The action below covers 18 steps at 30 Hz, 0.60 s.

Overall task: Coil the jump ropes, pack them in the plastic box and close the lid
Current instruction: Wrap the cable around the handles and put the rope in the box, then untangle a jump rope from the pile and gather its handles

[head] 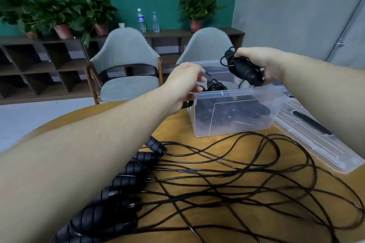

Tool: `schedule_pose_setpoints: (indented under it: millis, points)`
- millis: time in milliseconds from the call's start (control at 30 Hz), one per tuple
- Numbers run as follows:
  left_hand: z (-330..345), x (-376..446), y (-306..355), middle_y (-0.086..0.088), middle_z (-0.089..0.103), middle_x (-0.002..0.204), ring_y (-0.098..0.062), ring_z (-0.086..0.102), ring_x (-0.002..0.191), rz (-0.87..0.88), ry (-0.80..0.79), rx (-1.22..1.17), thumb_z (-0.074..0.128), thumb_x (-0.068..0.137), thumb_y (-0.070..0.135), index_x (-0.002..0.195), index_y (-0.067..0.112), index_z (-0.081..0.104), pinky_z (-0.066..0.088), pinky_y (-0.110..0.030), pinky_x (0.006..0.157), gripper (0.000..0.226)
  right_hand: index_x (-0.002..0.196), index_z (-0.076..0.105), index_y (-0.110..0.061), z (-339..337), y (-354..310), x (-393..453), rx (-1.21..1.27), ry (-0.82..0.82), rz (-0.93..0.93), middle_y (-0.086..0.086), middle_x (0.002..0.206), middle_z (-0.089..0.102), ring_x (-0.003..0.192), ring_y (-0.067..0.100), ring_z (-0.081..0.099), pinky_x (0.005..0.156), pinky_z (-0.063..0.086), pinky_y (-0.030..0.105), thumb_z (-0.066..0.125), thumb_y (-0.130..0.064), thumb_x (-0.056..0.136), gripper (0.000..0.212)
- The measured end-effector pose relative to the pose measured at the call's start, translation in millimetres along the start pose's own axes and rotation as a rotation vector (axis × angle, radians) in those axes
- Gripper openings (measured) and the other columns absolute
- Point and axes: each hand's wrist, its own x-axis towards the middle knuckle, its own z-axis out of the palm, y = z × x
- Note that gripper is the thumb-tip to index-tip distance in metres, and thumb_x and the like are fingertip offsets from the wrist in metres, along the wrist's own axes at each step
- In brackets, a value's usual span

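A clear plastic box (235, 124) stands open on the wooden table, with black coiled jump ropes inside. My right hand (262, 63) grips a coiled black jump rope (244, 69) by its ribbed handles, above the box's right side. My left hand (185, 83) is at the box's left rim and pinches the black cord of a coiled rope (215, 85) just inside the box. Several uncoiled jump ropes lie in front, their handles (126, 179) in a row on the left and their cords (246, 179) tangled across the table. The clear lid (320, 144) lies right of the box.
The round wooden table (177, 124) ends in a curved edge at the far left. Two grey chairs (126, 65) stand behind it. Further back is a dark shelf unit (35, 65) with potted plants and two water bottles (148, 19).
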Motion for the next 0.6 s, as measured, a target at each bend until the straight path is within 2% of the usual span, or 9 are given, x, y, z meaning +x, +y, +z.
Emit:
schedule_pose_setpoints:
  millis: [100, 167, 200, 300, 400, 500, 600]
  points:
    - [-3.5, 11.1, -8.7, 0.001, 0.063, 0.084, -0.011, 0.046, 0.054, 0.046, 0.005, 0.061, 0.051, 0.097, 0.019, 0.094, 0.020, 0.062, 0.035, -0.021, 0.047, 0.011, 0.095, 0.060, -0.019, 3.4, 9.2, 32.3, -0.054, 0.040, 0.003, 0.001, 0.076, 0.061, 0.061, 0.016, 0.056, 0.055, 0.046, 0.023, 0.067, -0.038, 0.086, 0.022]
    - [-5.9, 17.4, -14.7, 0.000, 0.061, 0.084, -0.013, 0.045, 0.057, 0.073, -0.008, 0.119, 0.051, 0.097, 0.020, 0.092, 0.020, 0.061, 0.033, -0.021, 0.046, 0.011, 0.097, 0.059, -0.015, 9.3, 15.9, 52.1, -0.138, 0.036, -0.011, 0.006, 0.080, 0.063, 0.060, 0.017, 0.056, 0.042, 0.045, 0.018, 0.066, -0.032, 0.090, 0.020]
    - [-7.0, 18.1, -16.3, 0.000, 0.061, 0.085, -0.014, 0.045, 0.059, 0.086, -0.012, 0.150, 0.052, 0.097, 0.021, 0.092, 0.021, 0.061, 0.034, -0.022, 0.046, 0.011, 0.097, 0.060, -0.013, 11.0, 19.0, 58.3, -0.193, 0.027, -0.018, 0.008, 0.086, 0.065, 0.062, 0.018, 0.056, 0.043, 0.045, 0.018, 0.065, -0.030, 0.091, 0.019]
    - [-9.3, 21.8, -22.0, 0.001, 0.061, 0.084, -0.013, 0.045, 0.059, 0.120, -0.001, 0.183, 0.053, 0.098, 0.022, 0.094, 0.020, 0.062, 0.034, -0.021, 0.047, 0.010, 0.113, 0.064, -0.008, 17.3, 28.5, 82.1, -0.384, 0.049, -0.041, 0.011, 0.118, 0.066, 0.089, 0.026, 0.062, 0.074, 0.047, 0.029, 0.073, -0.034, 0.087, 0.037]
    - [-10.5, 22.2, -26.5, 0.004, 0.061, 0.081, -0.012, 0.043, 0.057, 0.123, -0.020, 0.193, 0.053, 0.098, 0.022, 0.100, 0.017, 0.063, 0.034, -0.021, 0.047, 0.011, 0.131, 0.058, -0.002, 23.0, 31.3, 86.1, -0.627, 0.068, -0.060, 0.017, 0.140, 0.054, 0.123, 0.035, 0.054, 0.100, 0.042, 0.039, 0.072, -0.040, 0.089, 0.058]
    - [-11.5, 21.5, -31.8, 0.005, 0.059, 0.081, -0.013, 0.044, 0.059, 0.138, -0.044, 0.226, 0.052, 0.098, 0.022, 0.100, 0.018, 0.062, 0.035, -0.021, 0.048, 0.011, 0.143, 0.047, 0.000, 27.0, 29.4, 81.1, -0.815, 0.008, -0.075, 0.018, 0.153, 0.041, 0.135, 0.037, 0.044, 0.109, 0.034, 0.040, 0.049, -0.044, 0.102, 0.060]
    - [-12.9, 18.4, -35.1, 0.003, 0.054, 0.083, -0.015, 0.047, 0.063, 0.175, -0.020, 0.232, 0.050, 0.098, 0.020, 0.095, 0.021, 0.059, 0.037, -0.020, 0.047, 0.010, 0.147, 0.043, -0.002, 27.4, 25.9, 76.2, -0.840, 0.044, -0.116, 0.016, 0.157, 0.036, 0.141, 0.036, 0.037, 0.113, 0.030, 0.040, 0.044, -0.047, 0.103, 0.063]
